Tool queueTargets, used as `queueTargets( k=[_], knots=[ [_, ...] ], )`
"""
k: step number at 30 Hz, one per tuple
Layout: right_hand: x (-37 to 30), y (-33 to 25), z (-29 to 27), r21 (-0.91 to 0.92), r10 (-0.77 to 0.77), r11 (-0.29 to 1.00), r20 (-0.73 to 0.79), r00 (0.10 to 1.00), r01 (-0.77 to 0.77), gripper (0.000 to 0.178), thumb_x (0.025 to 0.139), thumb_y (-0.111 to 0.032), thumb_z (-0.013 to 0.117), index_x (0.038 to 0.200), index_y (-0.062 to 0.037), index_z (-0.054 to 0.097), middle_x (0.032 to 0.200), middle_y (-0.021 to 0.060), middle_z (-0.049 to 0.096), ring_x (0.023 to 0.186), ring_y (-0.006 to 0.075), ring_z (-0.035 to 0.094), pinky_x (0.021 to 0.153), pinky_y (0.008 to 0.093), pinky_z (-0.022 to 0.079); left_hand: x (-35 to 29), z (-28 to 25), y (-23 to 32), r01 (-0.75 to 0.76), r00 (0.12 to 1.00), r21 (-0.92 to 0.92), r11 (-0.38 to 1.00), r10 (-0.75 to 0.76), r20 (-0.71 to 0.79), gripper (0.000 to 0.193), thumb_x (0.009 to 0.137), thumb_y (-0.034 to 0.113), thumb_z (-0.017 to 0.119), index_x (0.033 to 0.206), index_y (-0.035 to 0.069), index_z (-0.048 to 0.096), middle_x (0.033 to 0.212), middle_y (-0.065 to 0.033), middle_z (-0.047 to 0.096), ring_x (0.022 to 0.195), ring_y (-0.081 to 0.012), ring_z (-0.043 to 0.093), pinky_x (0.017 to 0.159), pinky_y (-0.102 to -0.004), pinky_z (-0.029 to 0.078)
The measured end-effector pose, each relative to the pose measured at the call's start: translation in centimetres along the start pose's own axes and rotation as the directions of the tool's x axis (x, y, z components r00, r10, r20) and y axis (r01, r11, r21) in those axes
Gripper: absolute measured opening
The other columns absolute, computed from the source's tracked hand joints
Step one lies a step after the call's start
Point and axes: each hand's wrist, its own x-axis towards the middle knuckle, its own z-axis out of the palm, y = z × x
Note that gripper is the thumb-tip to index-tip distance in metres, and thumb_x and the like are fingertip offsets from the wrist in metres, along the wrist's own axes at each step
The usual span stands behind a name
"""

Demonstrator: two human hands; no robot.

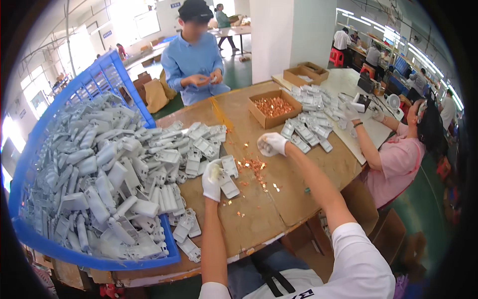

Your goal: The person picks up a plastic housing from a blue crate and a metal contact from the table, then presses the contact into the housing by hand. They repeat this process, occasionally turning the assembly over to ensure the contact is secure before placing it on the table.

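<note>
My left hand (212,181), in a white glove, is closed at the left edge of a white plastic casing (229,187). A second casing (229,166) lies just above that one, close to my fingertips. My right hand (272,144), gloved too, is held to the right with its fingers curled inward; anything in them is hidden. Between my hands, small shiny copper-coloured metal pieces (256,167) lie scattered on the brown tabletop (264,209). A large heap of similar casings (172,154) spreads over the table left of my left hand.
A blue plastic crate (94,263) full of casings lies tipped at the left. Beyond my right hand stand a cardboard box (269,121) of copper pieces and more casings (307,132). One person (191,62) stands across the table; another (398,154) sits at the right.
</note>
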Motion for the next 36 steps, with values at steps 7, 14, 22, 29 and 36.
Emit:
queueTargets(
  k=[7, 14, 22, 29, 36],
  knots=[
    [0.8, 1.6, -1.6, 0.114, -0.045, 0.993, 0.034, 0.998, 0.041, 0.023, 0.099, -0.011, 0.046, 0.109, -0.0001, 0.064, 0.09, 0.007, 0.067, 0.074, 0.0108, 0.06, 0.069, 0.0261, 0.052, 0.4, 0.2, -0.4, -0.03, 0.999, 0.063, 0.998, 0.028, 0.037, 0.029, 0.101, 0.025, 0.045, 0.108, 0.005, 0.064, 0.071, 0.0028, 0.055, 0.057, -0.0035, 0.045, 0.05, -0.0203, 0.036],
    [-0.7, 0.7, -0.9, 0.116, -0.046, 0.992, 0.016, 0.999, 0.044, 0.018, 0.092, -0.008, 0.057, 0.106, 0.0007, 0.064, 0.083, 0.0079, 0.065, 0.068, 0.009, 0.058, 0.058, 0.0259, 0.05, -0.3, 0.8, 1.8, 0.126, 0.992, -0.054, 0.991, -0.124, 0.039, 0.029, 0.102, 0.025, 0.045, 0.108, 0.003, 0.062, 0.066, 0.0017, 0.053, 0.048, -0.0025, 0.043, 0.042, -0.0182, 0.032],
    [-2.0, 0.3, -0.2, -0.053, -0.178, 0.983, -0.032, 0.983, 0.176, 0.011, 0.085, -0.005, 0.061, 0.09, -0.0013, 0.07, 0.08, 0.0028, 0.066, 0.068, 0.0118, 0.06, 0.059, 0.0259, 0.048, 0.0, 1.0, 1.0, 0.145, 0.989, -0.012, 0.989, -0.145, -0.022, 0.021, 0.097, 0.007, 0.049, 0.114, 0.0, 0.058, 0.081, -0.0043, 0.06, 0.06, -0.007, 0.053, 0.048, -0.0192, 0.044],
    [-1.3, 0.8, -0.1, -0.719, -0.596, 0.49, 0.136, 0.792, 0.493, 0.011, 0.077, -0.003, 0.06, 0.079, -0.0124, 0.066, 0.083, 0.0071, 0.065, 0.079, 0.0251, 0.064, 0.068, 0.0358, 0.051, 1.0, 0.8, 0.4, 0.109, 0.993, -0.032, 0.993, -0.111, -0.048, 0.016, 0.097, 0.002, 0.047, 0.107, 0.001, 0.059, 0.085, -0.0045, 0.061, 0.061, -0.0079, 0.055, 0.053, -0.0207, 0.046],
    [-1.6, 0.8, 0.0, -0.865, -0.557, 0.297, 0.188, 0.809, 0.405, 0.013, 0.082, -0.013, 0.058, 0.088, -0.0205, 0.067, 0.081, 0.01, 0.062, 0.078, 0.031, 0.064, 0.07, 0.0423, 0.052, 0.5, 0.6, 1.0, 0.085, 0.994, -0.013, 0.996, -0.086, -0.07, 0.016, 0.094, -0.002, 0.048, 0.097, 0.006, 0.061, 0.079, -0.0022, 0.059, 0.058, -0.006, 0.052, 0.048, -0.0212, 0.045]
  ],
)
